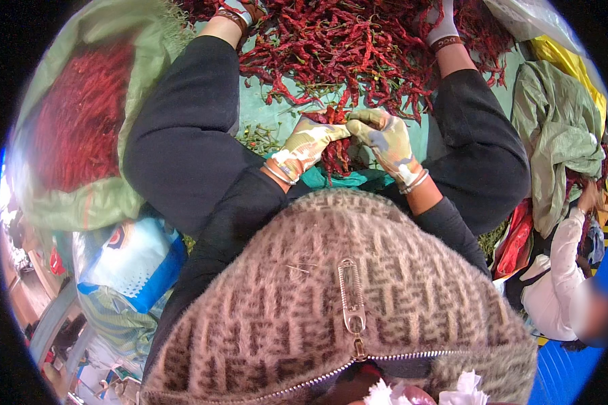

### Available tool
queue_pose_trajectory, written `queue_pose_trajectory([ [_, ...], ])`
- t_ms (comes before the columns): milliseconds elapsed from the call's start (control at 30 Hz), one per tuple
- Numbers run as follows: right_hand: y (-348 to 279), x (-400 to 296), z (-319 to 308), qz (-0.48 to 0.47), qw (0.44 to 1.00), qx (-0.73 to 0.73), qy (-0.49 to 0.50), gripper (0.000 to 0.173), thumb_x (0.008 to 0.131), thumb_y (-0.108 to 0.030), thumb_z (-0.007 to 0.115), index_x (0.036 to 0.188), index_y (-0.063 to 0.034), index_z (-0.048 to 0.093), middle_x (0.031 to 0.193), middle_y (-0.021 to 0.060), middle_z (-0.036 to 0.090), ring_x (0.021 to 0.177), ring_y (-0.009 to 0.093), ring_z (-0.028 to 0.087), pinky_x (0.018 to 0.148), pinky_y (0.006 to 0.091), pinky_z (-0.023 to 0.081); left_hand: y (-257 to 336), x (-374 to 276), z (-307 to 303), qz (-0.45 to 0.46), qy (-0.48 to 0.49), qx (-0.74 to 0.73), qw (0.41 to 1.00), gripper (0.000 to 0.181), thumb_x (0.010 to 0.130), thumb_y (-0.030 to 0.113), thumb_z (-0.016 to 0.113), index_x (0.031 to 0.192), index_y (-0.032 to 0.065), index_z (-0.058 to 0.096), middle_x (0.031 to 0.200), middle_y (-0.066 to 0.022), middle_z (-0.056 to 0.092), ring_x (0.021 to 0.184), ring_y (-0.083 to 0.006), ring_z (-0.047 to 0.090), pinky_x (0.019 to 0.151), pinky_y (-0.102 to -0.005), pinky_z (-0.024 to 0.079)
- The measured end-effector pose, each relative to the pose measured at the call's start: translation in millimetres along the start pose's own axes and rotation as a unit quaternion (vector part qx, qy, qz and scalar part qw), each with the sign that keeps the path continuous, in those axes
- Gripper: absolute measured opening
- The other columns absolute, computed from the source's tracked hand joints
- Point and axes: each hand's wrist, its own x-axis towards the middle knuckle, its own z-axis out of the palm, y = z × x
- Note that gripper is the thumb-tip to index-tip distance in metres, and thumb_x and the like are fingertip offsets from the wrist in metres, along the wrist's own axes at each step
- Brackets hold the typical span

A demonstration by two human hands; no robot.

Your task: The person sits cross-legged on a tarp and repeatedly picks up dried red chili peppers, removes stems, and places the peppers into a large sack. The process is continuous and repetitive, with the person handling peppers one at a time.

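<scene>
My left hand, in a camouflage-patterned glove, is closed around a small bunch of dried red chilli peppers. Their tips hang below the fingers, and more of the bunch shows above them. My right hand, gloved the same way, has thumb and fingers drawn together at the bunch's right side, against the left fingertips. Whether a stem sits in that pinch is hidden. Beyond both hands, a heap of dried red chillies spreads over a pale green sheet between my legs. Under the hands is a teal plastic bag.
Loose green stems lie by my left knee. An open pale green sack full of red chillies stands at left, above a blue-and-white bag. At right are a crumpled green sack, a red bag and another person.
</scene>
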Motion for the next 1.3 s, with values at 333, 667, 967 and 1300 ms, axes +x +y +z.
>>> queue_pose_trajectory([
  [333,25,15,-8,-0.082,0.996,-0.025,0.03,0.018,0.081,-0.013,0.066,0.089,0.0028,0.068,0.08,0.0073,0.064,0.071,0.012,0.059,0.066,0.0268,0.048,-1,3,0,-0.077,-0.018,-0.093,0.993,0.017,0.083,0.003,0.07,0.097,-0.0061,0.068,0.093,-0.0114,0.071,0.085,-0.0181,0.068,0.08,-0.0282,0.054],
  [667,1,4,1,-0.039,0.995,-0.088,0.001,0.025,0.08,-0.018,0.069,0.091,0.0044,0.068,0.089,0.0109,0.067,0.077,0.015,0.065,0.07,0.028,0.051,-3,-1,-5,-0.034,0.001,0.033,0.999,0.013,0.082,0.005,0.07,0.091,-0.0045,0.07,0.088,-0.0081,0.07,0.08,-0.0145,0.066,0.074,-0.0277,0.052],
  [967,12,2,7,-0.027,0.996,0.065,0.057,0.016,0.083,-0.011,0.065,0.088,0.0045,0.065,0.079,0.0068,0.066,0.068,0.011,0.061,0.062,0.0255,0.05,17,-8,8,-0.097,0.001,-0.118,0.988,0.017,0.085,0.007,0.069,0.096,-0.0061,0.069,0.091,-0.0107,0.07,0.083,-0.0171,0.067,0.078,-0.0285,0.054],
  [1300,9,6,9,-0.146,0.969,-0.191,0.06,0.015,0.087,-0.014,0.061,0.09,-0.0002,0.066,0.065,0.0097,0.058,0.06,0.022,0.057,0.061,0.0328,0.046,15,-8,9,0.038,0.017,0.001,0.999,0.011,0.083,0.002,0.067,0.093,-0.001,0.063,0.083,-0.0028,0.066,0.077,-0.0107,0.062,0.072,-0.0252,0.05],
])
